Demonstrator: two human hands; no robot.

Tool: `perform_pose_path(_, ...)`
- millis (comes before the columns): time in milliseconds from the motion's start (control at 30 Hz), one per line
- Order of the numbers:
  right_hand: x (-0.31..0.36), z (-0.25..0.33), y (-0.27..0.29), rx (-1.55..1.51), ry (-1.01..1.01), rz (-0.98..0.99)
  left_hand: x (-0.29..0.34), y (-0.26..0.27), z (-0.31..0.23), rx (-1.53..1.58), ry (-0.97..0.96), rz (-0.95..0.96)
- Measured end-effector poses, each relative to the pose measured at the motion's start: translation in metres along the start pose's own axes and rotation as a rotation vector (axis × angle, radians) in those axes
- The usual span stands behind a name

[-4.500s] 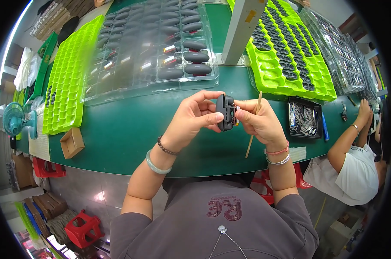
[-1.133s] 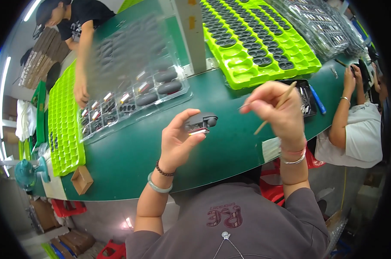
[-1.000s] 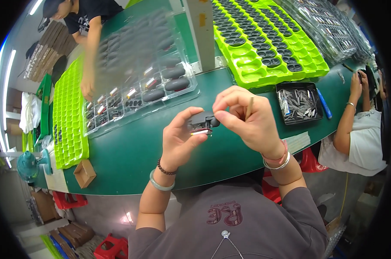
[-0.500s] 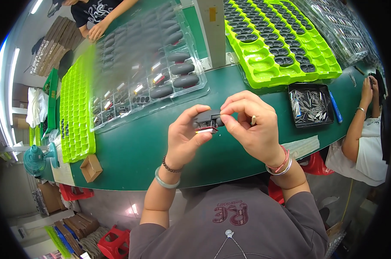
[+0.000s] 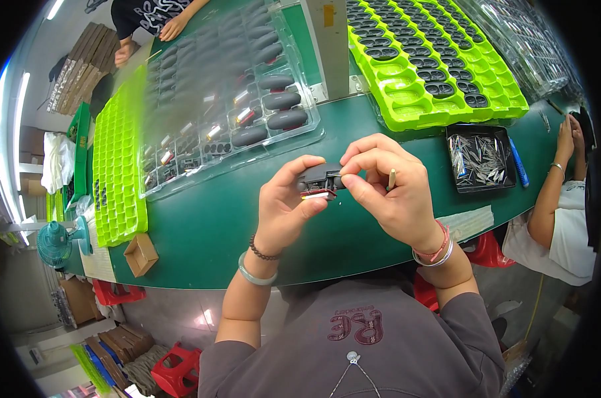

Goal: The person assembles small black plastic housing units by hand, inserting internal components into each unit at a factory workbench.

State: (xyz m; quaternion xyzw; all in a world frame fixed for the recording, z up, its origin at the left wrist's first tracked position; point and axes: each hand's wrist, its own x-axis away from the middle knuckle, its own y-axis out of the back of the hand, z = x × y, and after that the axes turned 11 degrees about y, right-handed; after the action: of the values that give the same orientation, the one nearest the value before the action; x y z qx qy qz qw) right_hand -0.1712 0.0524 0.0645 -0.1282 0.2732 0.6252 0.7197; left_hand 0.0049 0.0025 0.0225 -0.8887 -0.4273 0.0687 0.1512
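Since the half-second-earlier frame, the co-worker's hands at upper left have come apart: one hand (image 5: 174,26) rests over the clear tray's far corner, the other hand (image 5: 123,51) is beyond the left lime tray.

Own hands: left hand (image 5: 280,212) clamped, thumb and fingers, on one dark grey casing (image 5: 320,174), held level above the table; a white strip lies along its near side. Right hand (image 5: 395,189) meets the casing's right end, thumb and forefinger pinched; any tiny part between them: cannot tell. One pale wooden stick (image 5: 391,179) is tucked in its curled fingers. Wrists: two bands each.

Surface: green tabletop (image 5: 221,232), curved by the lens. To the right, one black box (image 5: 486,188) of slim metal pieces, too many to count; one blue tool (image 5: 518,162) just beside it; one paper strip (image 5: 469,222) nearer.

Trays: two lime trays, left (image 5: 118,166) and right (image 5: 430,119), the latter with rows of dark oval parts; one clear tray (image 5: 267,147), partly hazed, four large casings distinct at its near right.

Also: one grey post (image 5: 327,46), one cardboard box (image 5: 141,255), one turquoise fan (image 5: 54,244).

Room: one whole red stool (image 5: 178,371) on the floor; second co-worker's arm (image 5: 546,202) at right.
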Motion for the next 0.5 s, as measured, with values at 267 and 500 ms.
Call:
perform_pose_path(267, 0.0014, 0.0018, 0.0006, -0.046, -0.086, 0.023, -0.0001, 0.0025, 0.0007, -0.016, 0.006, -0.006)
perform_pose_path(500, 0.0026, -0.0012, -0.0007, 0.003, -0.051, -0.033, 0.0010, 0.0009, 0.0005, -0.019, 0.022, 0.008)
